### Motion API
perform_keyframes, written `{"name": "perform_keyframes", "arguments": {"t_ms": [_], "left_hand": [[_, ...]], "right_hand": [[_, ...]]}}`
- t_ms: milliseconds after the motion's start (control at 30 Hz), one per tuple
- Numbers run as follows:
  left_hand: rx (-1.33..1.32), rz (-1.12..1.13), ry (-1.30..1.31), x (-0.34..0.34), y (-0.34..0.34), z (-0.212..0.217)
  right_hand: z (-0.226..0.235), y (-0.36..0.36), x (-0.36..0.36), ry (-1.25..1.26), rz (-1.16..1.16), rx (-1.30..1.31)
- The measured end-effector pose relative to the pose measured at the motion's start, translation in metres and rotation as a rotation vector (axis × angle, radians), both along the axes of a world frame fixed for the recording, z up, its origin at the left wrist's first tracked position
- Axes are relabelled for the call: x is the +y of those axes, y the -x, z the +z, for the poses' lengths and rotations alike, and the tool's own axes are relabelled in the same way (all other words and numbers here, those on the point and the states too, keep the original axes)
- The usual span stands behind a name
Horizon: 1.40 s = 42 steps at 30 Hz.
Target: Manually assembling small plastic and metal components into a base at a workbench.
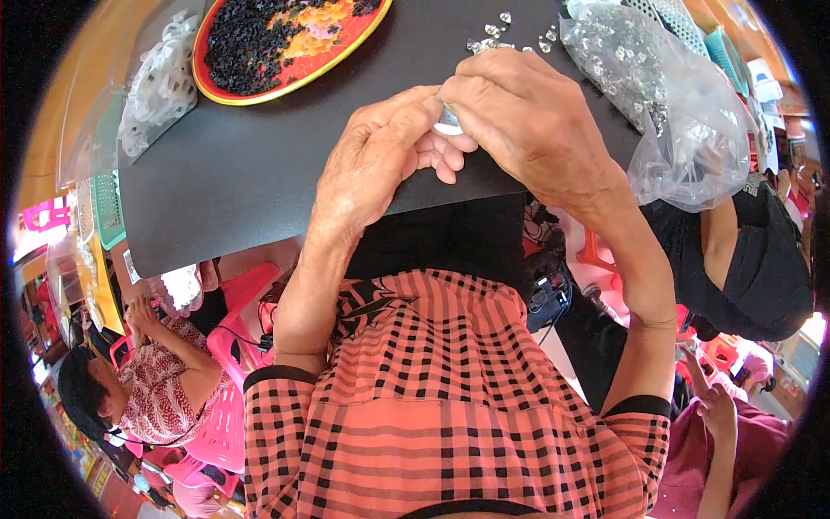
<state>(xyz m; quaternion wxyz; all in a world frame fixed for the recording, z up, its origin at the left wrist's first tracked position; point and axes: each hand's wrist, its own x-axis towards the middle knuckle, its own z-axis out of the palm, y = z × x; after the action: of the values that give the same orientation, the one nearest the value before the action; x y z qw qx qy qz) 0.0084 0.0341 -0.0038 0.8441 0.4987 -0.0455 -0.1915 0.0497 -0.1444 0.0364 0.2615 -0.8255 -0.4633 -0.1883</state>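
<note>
A matte black board fills the upper middle of the frame, flat and smooth, its near edge running across the centre. Below it, in the lower half, is the person's own shirt, a soft woven fabric checked in orange and black with dark cuffs.

At the upper right a crumpled clear plastic bag lies partly on the board, glossy and wrinkled, filled with many small clear faceted pieces. At the top left a round red tray with a yellow rim and a painted flower pattern holds a heap of small black bits. To its left, at the frame's upper left, a second clear bag holds whitish ring-shaped pieces.

The left hand and the right hand meet over the board just above centre. Both have fingers curled in and pressed together at the tips, pinching a small clear piece between them; it looks glassy or silvery, but its exact shape is too hidden to tell. It sits at the upper centre, where the two hands touch.

Just above the right hand, a few loose clear faceted pieces lie scattered on the black surface near the top edge.
</note>
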Motion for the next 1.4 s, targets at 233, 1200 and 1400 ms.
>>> {"name": "perform_keyframes", "arguments": {"t_ms": [233, 1200, 1400], "left_hand": [[0.038, -0.021, 0.045, 0.001, -0.001, 0.0], [0.01, 0.033, 0.02, -0.002, 0.002, 0.002], [-0.032, -0.011, -0.02, 0.0, 0.003, 0.001]], "right_hand": [[0.004, 0.002, -0.005, 0.043, 0.051, 0.076], [-0.009, 0.001, -0.004, -0.178, 0.028, 0.211], [-0.01, -0.004, -0.009, -0.2, 0.118, 0.313]]}}
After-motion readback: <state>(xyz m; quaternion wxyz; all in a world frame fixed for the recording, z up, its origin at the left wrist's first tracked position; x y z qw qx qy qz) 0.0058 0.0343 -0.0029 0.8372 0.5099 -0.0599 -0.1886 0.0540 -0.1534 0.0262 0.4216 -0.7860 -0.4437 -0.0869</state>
